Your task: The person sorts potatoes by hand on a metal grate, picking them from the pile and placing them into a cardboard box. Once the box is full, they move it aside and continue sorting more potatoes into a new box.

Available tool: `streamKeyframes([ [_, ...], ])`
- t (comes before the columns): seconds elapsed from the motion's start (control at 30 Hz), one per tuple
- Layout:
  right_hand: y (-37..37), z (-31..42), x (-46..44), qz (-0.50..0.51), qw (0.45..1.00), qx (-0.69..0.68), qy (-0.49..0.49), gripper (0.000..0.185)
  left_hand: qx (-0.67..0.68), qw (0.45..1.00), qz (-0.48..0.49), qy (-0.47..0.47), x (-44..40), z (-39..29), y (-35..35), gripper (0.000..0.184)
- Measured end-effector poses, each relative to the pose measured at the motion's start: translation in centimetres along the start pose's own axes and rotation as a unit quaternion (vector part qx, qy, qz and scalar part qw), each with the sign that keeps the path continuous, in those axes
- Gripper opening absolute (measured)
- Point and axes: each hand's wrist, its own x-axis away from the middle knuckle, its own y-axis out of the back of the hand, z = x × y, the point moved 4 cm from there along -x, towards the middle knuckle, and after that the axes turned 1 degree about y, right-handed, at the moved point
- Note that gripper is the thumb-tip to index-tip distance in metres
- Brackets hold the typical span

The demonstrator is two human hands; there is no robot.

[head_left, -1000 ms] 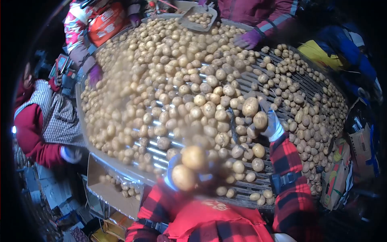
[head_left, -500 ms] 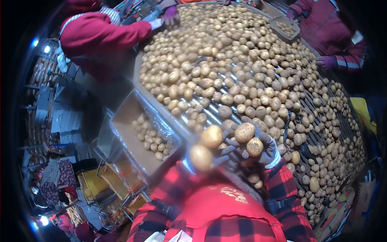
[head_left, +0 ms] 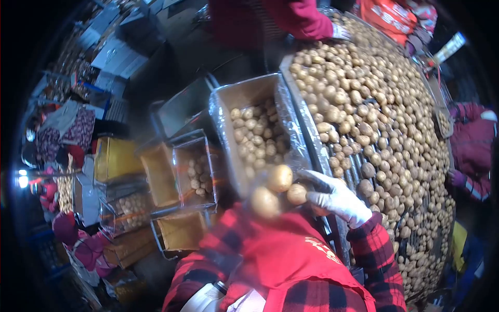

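Three potatoes (head_left: 280, 178) showed close to me on my feed, bunched in front of the red apron (head_left: 296, 249) and over the near end of a plastic-lined box (head_left: 254, 89); the lowest was blurred. From the plaid left sleeve (head_left: 223, 229) I could follow the arm only as far as those potatoes; the left hand was hidden, so I could not tell how its fingers stood. The right hand (head_left: 340, 203), in a white glove, had its fingers partly spread, with a fingertip against the smallest potato; I could not tell whether it gripped that one. The box itself held a heap of potatoes (head_left: 254, 132) and stood just beside the grey rim of the slatted surface (head_left: 301, 104), which many more potatoes (head_left: 384, 140) covered. To the left of the box I saw framed boxes (head_left: 182, 229) and a yellow crate (head_left: 112, 158). Farther off, a co-worker's gloved hand (head_left: 341, 32) lay at the potatoes by the surface's far end, and another person (head_left: 473, 145) in maroon stood across it.
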Motion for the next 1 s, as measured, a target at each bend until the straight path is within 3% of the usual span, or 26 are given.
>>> streamKeyframes([
  [0.03,-0.6,0.5,-1.5,0.008,0.999,-0.029,-0.023,0.056,-0.037,0.983,-0.173,0.052,-2.7,-1.0,-9.5,0.046],
  [0.07,-0.1,0.0,-3.5,-0.006,1.000,0.023,-0.018,0.057,0.248,0.968,-0.045,0.003,5.1,-2.1,3.3,0.042],
  [0.13,0.8,-1.2,-7.8,0.022,0.988,-0.129,-0.083,0.057,0.007,0.991,-0.103,-0.085,7.2,-5.3,-1.5,0.046],
  [0.17,1.1,-1.0,-10.7,-0.044,0.998,-0.032,0.009,0.055,0.007,0.972,-0.218,-0.093,11.6,-7.2,2.0,0.045],
  [0.2,0.9,-1.0,-12.5,-0.109,0.987,0.064,0.103,0.053,-0.258,0.927,0.114,-0.246,14.4,-8.7,7.5,0.042],
  [0.23,0.0,-0.1,-12.5,-0.163,0.967,0.150,0.129,0.051,-0.233,0.946,0.010,-0.225,12.9,-8.4,2.0,0.032],
  [0.27,-0.6,-0.6,-12.9,-0.168,0.966,0.148,0.128,0.051,-0.204,0.954,-0.092,-0.197,11.8,-8.6,-4.3,0.022],
  [0.33,-0.8,-1.9,-12.6,-0.117,0.933,0.292,0.172,0.055,-0.185,0.966,0.019,-0.181,15.6,-10.6,-3.0,0.023],
  [0.37,-1.3,-3.0,-11.4,-0.089,0.946,0.266,0.162,0.055,-0.157,0.975,0.031,-0.152,13.9,-10.4,-5.1,0.023],
  [0.43,-2.7,-5.3,-8.2,-0.068,0.958,0.258,0.110,0.054,-0.290,0.947,-0.025,-0.133,11.9,-10.7,-8.7,0.021],
  [0.47,-2.9,-6.8,-6.7,-0.061,0.959,0.267,0.070,0.054,-0.287,0.898,-0.173,-0.285,16.5,-12.8,-6.4,0.023],
  [0.5,-2.8,-8.3,-5.0,-0.078,0.966,0.244,0.044,0.055,-0.262,0.899,-0.288,-0.201,23.4,-16.9,-2.2,0.038],
  [0.53,-3.0,-9.5,-3.6,-0.084,0.973,0.216,0.023,0.055,-0.139,0.789,-0.509,-0.315,24.5,-16.9,-2.1,0.042],
  [0.57,-3.0,-9.5,-1.6,-0.104,0.974,0.199,0.025,0.055,-0.284,0.860,-0.394,-0.155,25.8,-19.4,-0.6,0.051],
  [0.6,-2.9,-9.5,0.6,-0.117,0.976,0.182,0.029,0.056,-0.288,0.864,-0.390,-0.137,28.0,-20.9,0.8,0.051],
  [0.63,-2.3,-10.0,2.6,-0.145,0.970,0.197,-0.003,0.056,-0.329,0.730,-0.579,-0.151,31.4,-22.7,2.5,0.055],
  [0.67,-1.4,-11.4,4.5,-0.207,0.963,0.170,0.018,0.053,-0.357,0.554,-0.734,-0.163,33.4,-24.2,2.8,0.058],
  [0.7,-0.5,-13.3,6.1,-0.267,0.952,0.145,0.039,0.050,-0.308,0.613,-0.697,-0.209,31.4,-25.2,3.8,0.061],
  [0.73,0.8,-13.7,7.8,-0.351,0.907,0.231,0.044,0.046,-0.385,0.646,-0.620,-0.224,29.0,-25.7,3.6,0.058],
  [0.77,2.1,-13.2,9.6,-0.413,0.844,0.339,0.040,0.028,-0.508,0.608,-0.574,-0.207,25.7,-25.6,2.8,0.057],
  [0.8,3.7,-15.0,11.4,-0.517,0.763,0.376,0.099,0.038,-0.622,0.558,-0.516,-0.188,21.7,-24.9,2.0,0.057],
  [0.87,6.9,-15.8,13.1,-0.570,0.656,0.493,0.045,0.048,-0.627,0.615,-0.431,-0.207,12.5,-20.9,1.5,0.053],
  [0.93,8.8,-15.2,12.7,-0.540,0.622,0.567,0.005,0.054,-0.678,0.578,-0.443,-0.098,4.9,-14.9,0.1,0.050],
  [1.0,9.9,-19.1,12.9,-0.516,0.650,0.557,-0.034,0.055,-0.705,0.620,-0.344,-0.012,0.0,-9.8,1.4,0.046],
])
